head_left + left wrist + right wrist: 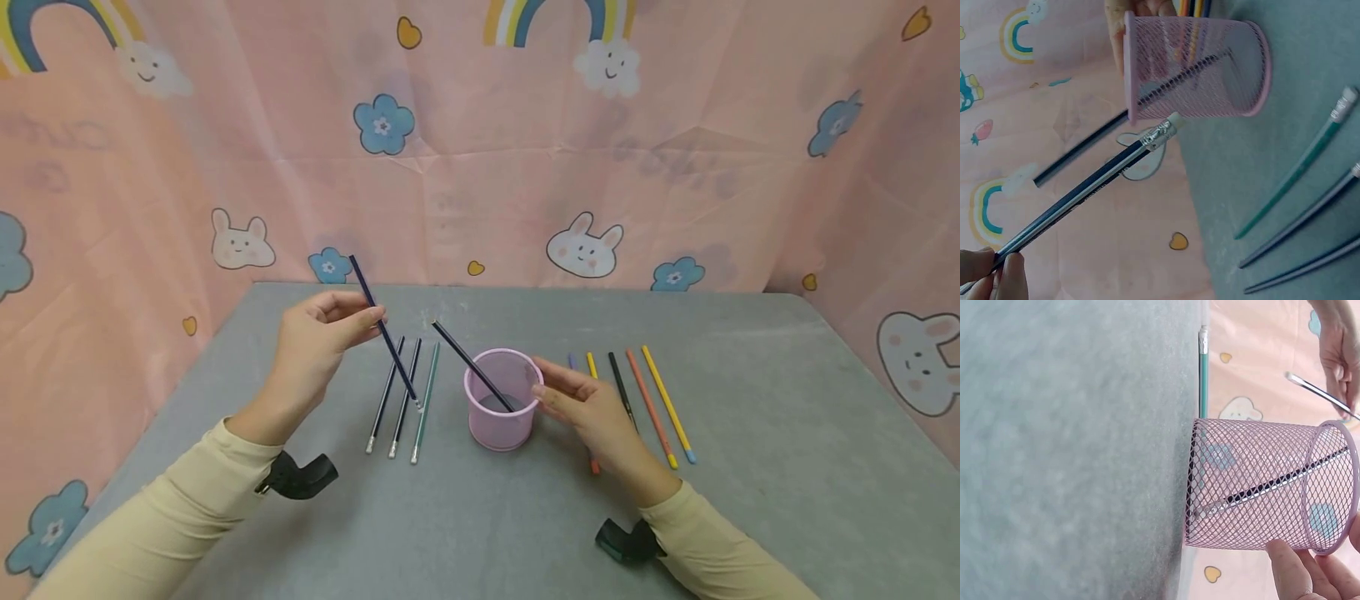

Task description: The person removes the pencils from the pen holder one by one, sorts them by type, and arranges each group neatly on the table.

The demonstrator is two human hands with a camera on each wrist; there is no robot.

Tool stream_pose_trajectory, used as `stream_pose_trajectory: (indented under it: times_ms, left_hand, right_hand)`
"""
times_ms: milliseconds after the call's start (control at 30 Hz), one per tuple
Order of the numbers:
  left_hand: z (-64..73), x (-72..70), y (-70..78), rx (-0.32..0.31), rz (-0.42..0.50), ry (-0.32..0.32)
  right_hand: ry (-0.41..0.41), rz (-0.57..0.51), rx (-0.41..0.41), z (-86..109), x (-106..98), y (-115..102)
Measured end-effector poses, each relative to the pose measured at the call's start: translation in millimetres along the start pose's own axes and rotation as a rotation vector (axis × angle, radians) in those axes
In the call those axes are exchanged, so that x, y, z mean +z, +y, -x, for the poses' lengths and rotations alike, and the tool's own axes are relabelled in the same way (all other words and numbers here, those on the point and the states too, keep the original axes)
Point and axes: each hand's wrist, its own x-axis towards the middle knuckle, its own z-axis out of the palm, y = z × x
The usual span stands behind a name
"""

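Note:
My left hand (318, 342) pinches a dark pencil (384, 333) near its upper part, eraser end pointing down. In the left wrist view the white eraser of this held pencil (1085, 194) overlaps the cup's rim area. A pink mesh pen cup (501, 429) stands upright on the table, and my right hand (592, 412) holds its rim and side from the right. Inside the cup leans another dark pencil (468, 360), eraser end down, its top sticking out to the left. Left of the cup lie two dark pencils (385, 396) and a green pencil (426, 404).
Several coloured pencils lie right of the cup, among them a yellow one (667, 400), an orange one (651, 404) and a black one (621, 385), partly behind the right hand. A pink patterned cloth (465, 208) hangs behind the grey table (787, 433).

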Motion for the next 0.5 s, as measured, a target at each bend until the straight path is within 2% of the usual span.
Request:
stream_pose_trajectory:
  times_ms: [133, 300, 500]
  left_hand:
    - [-4.5, -4.3, -5.2, -0.054, -0.069, -0.017]
    - [-8.7, -9.0, -11.5, -0.115, -0.155, -0.069]
    - [-16.1, -16.1, -18.9, -0.189, -0.181, -0.134]
  right_hand:
    - [0.003, 0.004, -0.002, 0.3, 0, 0]
    - [0.008, 0.003, 0.004, 0.1, 0, 0]
    - [0.008, 0.003, 0.005, -0.6, 1, 0]
